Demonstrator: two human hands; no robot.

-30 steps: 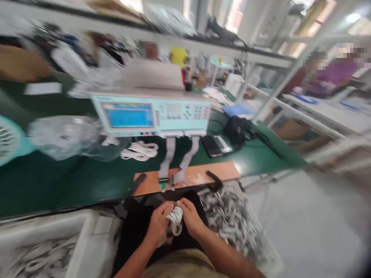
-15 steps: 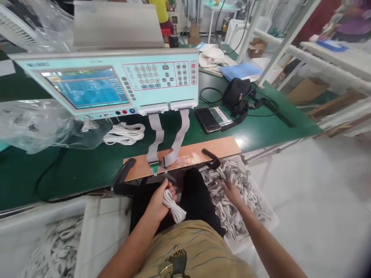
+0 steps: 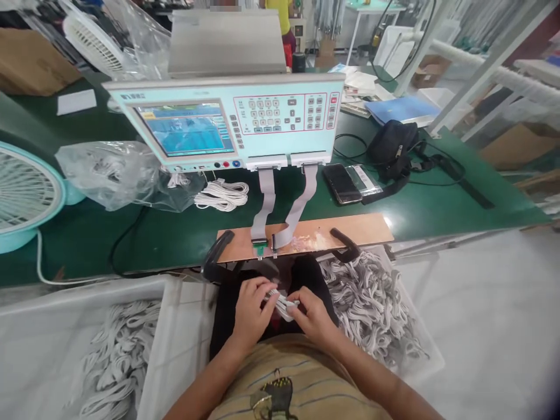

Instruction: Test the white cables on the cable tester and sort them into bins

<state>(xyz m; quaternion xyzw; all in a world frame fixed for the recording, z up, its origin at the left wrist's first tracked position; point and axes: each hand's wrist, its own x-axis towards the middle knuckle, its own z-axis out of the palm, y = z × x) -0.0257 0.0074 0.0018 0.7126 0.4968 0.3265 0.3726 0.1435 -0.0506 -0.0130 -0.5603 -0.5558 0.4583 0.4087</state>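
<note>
A coiled white cable (image 3: 282, 305) is held above my lap, between both hands. My left hand (image 3: 254, 309) closes round its left end, and my right hand (image 3: 311, 315) pinches the right end with thumb and fingers. Part of the coil is covered by the fingers. Just ahead, at the bench edge, two grey ribbon cables (image 3: 263, 204) run from a test instrument (image 3: 284, 143) down to a small green circuit board (image 3: 259, 249) and a connector on a wooden strip (image 3: 363, 228).
White bins of coiled cables stand at my right (image 3: 431, 359) and left (image 3: 164, 315). Black clamps (image 3: 219, 254) hold the strip. On the green bench lie a cable bundle (image 3: 223, 195), a phone (image 3: 342, 184), a black pouch (image 3: 391, 146) and a fan (image 3: 26, 189).
My right hand has come from the right bin to the coiled cable, which my left hand was holding alone. The camera view has swung left, bringing the fan into sight.
</note>
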